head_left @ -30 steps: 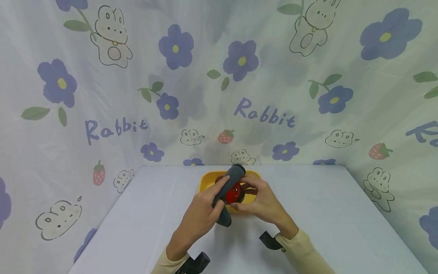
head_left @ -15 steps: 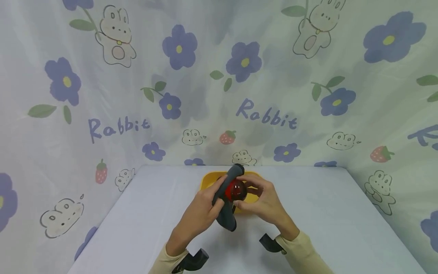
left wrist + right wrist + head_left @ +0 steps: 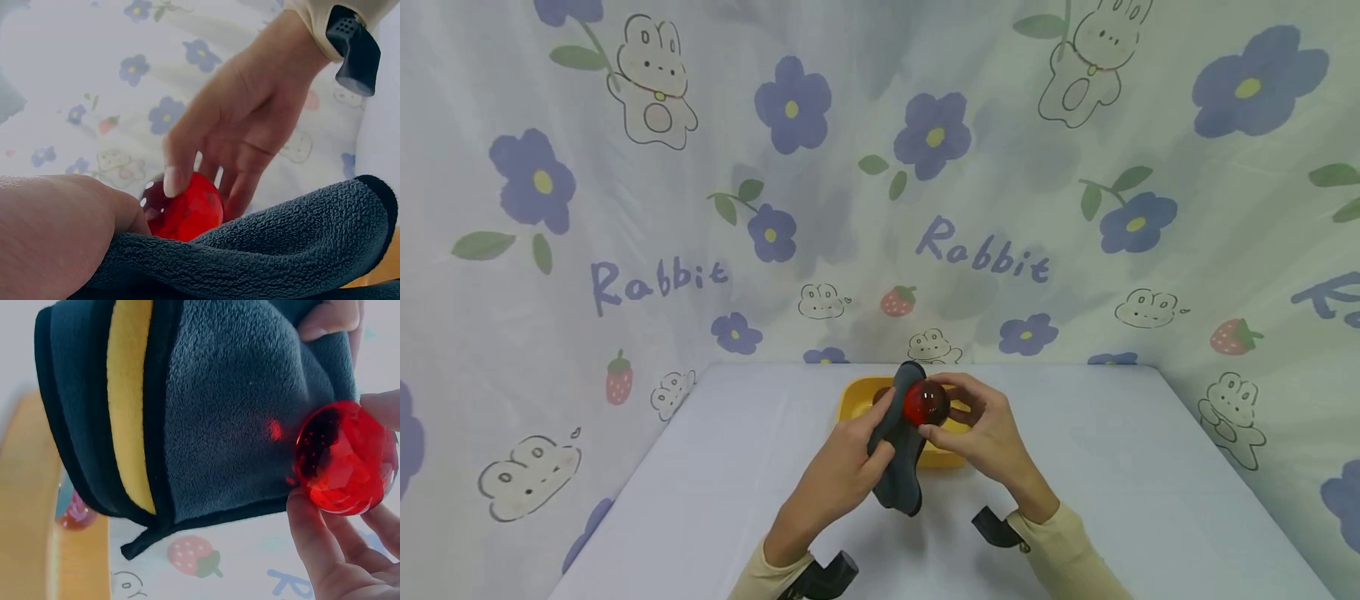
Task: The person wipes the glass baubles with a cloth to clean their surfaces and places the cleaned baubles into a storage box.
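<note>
My left hand grips a folded dark grey cloth, thumb on its near face. In the right wrist view the cloth shows fuzzy fabric, black edging and a yellow stripe. A see-through red ball, dark on one side, is held between the thumb and fingers of my right hand. The ball sits right at the cloth's right side, above the yellow bin. From the left wrist, the cloth covers the lower part of the ball.
Inside the bin, largely hidden by cloth and hands, lies another round reddish thing. The bin stands on a white table, close to a back curtain printed with flowers and rabbits. A black camera mount sits on the right wrist.
The ball has shifted right and slightly up, showing more beside the cloth. The cloth has swung more upright, its lower end hanging wider. Both hands keep their hold.
</note>
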Action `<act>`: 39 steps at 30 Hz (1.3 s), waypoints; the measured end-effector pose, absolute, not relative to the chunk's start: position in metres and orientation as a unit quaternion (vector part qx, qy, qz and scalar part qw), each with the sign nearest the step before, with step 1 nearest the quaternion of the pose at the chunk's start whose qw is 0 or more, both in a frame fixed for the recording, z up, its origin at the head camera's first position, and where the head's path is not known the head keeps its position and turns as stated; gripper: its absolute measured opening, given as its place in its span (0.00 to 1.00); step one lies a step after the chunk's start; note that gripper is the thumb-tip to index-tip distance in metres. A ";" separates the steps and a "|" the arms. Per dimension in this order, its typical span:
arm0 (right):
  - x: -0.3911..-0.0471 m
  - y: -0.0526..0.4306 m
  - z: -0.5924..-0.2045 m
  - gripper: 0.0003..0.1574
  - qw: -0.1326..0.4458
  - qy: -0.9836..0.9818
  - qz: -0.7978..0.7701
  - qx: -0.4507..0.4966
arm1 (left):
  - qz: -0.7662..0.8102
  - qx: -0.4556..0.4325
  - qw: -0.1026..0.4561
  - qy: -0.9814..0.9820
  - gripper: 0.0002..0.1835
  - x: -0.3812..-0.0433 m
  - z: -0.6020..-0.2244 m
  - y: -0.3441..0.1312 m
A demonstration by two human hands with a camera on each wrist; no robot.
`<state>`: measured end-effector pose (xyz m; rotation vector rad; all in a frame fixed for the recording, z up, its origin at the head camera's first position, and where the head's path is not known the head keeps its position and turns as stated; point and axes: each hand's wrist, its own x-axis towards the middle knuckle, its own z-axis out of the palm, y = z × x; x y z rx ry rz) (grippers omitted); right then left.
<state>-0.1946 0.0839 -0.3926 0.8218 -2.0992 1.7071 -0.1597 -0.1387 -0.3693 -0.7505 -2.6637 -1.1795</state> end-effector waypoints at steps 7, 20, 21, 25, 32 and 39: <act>-0.198 0.087 -0.394 0.36 0.150 -0.736 0.598 0.279 | -0.392 -0.251 0.062 -0.883 0.33 -0.156 -0.367 -0.137; -0.204 0.092 -0.398 0.35 0.158 -0.768 0.568 0.250 | -0.385 -0.259 0.084 -0.882 0.32 -0.145 -0.363 -0.132; -0.204 0.091 -0.398 0.35 0.153 -0.771 0.566 0.250 | -0.384 -0.258 0.086 -0.882 0.32 -0.145 -0.363 -0.132; -0.204 0.091 -0.397 0.35 0.129 -0.777 0.563 0.253 | -0.381 -0.254 0.101 -0.883 0.32 -0.142 -0.362 -0.132; -0.202 0.090 -0.397 0.36 0.105 -0.780 0.559 0.260 | -0.362 -0.265 0.149 -0.881 0.33 -0.141 -0.363 -0.131; -0.201 0.089 -0.398 0.36 0.094 -0.783 0.555 0.264 | -0.354 -0.269 0.163 -0.881 0.33 -0.143 -0.364 -0.130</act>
